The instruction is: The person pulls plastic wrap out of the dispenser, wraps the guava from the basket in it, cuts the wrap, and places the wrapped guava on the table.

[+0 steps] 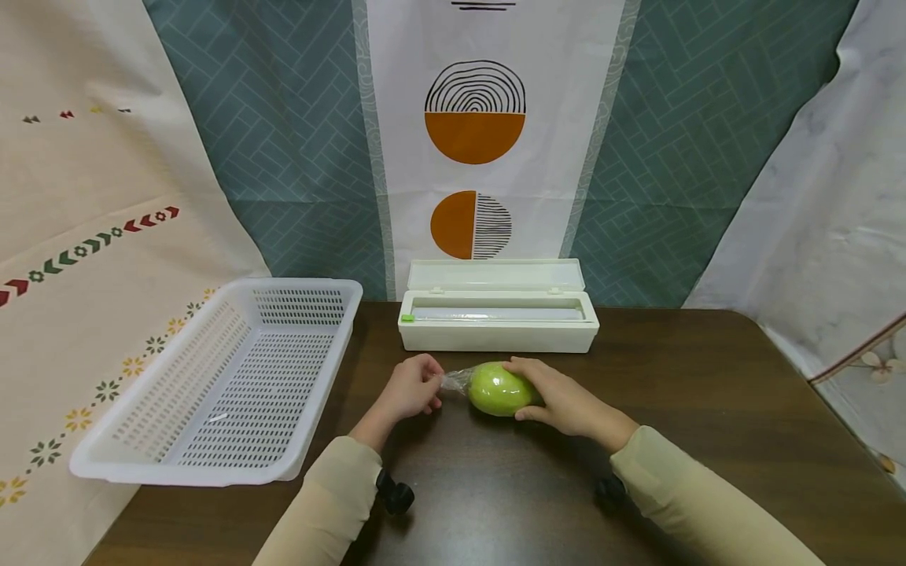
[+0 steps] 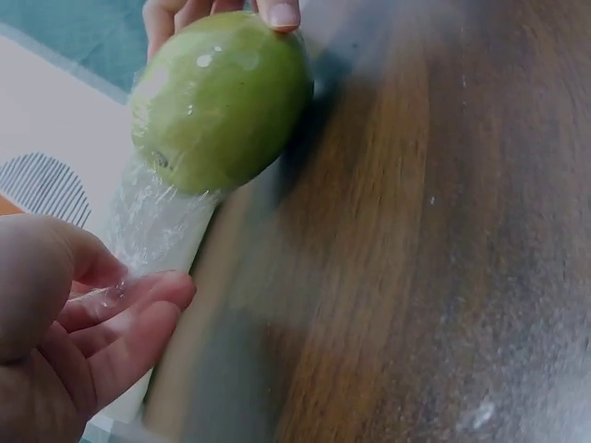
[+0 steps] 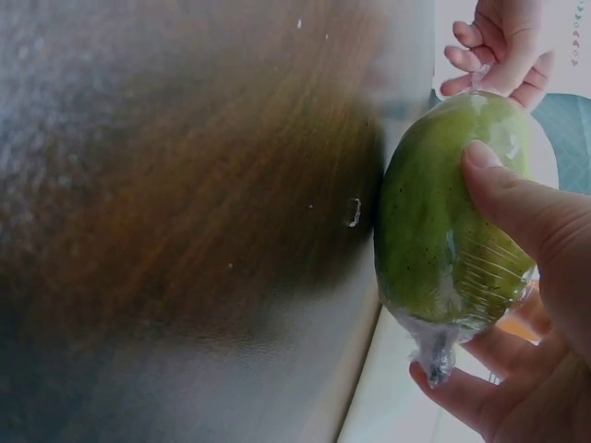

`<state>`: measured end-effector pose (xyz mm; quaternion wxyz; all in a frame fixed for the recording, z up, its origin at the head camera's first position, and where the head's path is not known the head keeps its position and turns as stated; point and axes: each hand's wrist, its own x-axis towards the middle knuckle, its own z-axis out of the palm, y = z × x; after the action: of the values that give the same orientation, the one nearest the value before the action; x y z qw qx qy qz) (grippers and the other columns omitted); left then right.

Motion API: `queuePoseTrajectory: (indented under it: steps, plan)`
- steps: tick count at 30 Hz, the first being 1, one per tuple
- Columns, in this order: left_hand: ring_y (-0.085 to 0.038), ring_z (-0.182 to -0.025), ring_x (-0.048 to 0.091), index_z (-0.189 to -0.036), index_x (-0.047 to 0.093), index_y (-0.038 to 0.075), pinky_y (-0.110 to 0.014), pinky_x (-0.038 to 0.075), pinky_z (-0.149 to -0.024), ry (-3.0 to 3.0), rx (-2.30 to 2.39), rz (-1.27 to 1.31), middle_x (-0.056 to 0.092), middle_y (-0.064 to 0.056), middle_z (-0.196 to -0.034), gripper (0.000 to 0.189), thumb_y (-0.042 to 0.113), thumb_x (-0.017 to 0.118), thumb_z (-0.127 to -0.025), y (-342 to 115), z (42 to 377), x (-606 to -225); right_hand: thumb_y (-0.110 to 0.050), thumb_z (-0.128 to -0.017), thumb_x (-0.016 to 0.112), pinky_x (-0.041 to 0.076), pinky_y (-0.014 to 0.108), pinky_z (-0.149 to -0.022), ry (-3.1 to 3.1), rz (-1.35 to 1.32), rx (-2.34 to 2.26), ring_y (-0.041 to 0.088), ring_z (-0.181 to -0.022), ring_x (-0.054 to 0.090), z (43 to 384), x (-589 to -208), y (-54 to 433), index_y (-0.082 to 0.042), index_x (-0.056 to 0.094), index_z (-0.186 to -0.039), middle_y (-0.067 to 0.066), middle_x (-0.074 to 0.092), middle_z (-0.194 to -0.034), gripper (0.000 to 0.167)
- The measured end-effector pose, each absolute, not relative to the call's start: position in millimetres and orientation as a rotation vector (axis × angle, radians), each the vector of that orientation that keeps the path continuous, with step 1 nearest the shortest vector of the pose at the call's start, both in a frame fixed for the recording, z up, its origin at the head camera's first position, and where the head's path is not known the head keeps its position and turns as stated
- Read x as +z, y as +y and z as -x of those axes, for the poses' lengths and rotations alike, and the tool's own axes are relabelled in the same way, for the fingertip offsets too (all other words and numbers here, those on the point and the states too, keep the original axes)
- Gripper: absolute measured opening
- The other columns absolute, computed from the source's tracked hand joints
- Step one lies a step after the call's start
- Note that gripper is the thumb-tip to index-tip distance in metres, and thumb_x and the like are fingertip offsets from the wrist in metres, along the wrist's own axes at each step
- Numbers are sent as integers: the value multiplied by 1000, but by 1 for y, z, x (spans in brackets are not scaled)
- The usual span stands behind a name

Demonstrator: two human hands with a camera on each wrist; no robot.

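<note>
A green mango (image 1: 498,389), wrapped in clear plastic wrap, is held low over the dark table in the middle of the head view. My right hand (image 1: 566,395) grips it from the right, with the thumb on its near side, as the right wrist view shows. At the fruit's left end the plastic wrap (image 1: 458,380) is drawn out into a tail. My left hand (image 1: 409,388) pinches that tail between thumb and fingers. A twisted knot of wrap (image 3: 436,358) sticks out from the opposite end, beside the right fingers.
Behind the hands stands a white wrap dispenser (image 1: 499,336), its lid (image 1: 495,275) raised and a roll inside. To the left sits a white slotted plastic basket (image 1: 292,464). Patterned cloths (image 1: 297,118) hang behind the brown table (image 1: 708,440).
</note>
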<state>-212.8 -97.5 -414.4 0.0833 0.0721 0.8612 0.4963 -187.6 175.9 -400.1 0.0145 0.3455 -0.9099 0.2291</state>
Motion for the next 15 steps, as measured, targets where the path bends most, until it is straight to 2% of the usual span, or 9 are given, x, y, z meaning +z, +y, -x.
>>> queuePoseTrajectory:
  steps: [7, 15]
  plan:
    - [-17, -51, 61, -99, 56, 4, -31, 52, -46, 2446, 1625, -207, 66, -17, -73, 7, 5, 53, -92, -98, 212, -414, -26, -79, 76, 41, 49, -102, -2838, -1069, 707, 33, -129, 45, 187, -401, 177, -9, 38, -142, 18, 42, -143, 75]
    - [-14, -64, 66, -111, 58, -5, -30, 56, -57, 2153, 1827, -72, 69, -22, -94, 23, 10, 52, -94, -102, 213, -411, -26, -79, 75, 41, 49, -102, -2834, -1075, 710, 34, -130, 44, 187, -401, 177, -10, 37, -142, 18, 41, -143, 75]
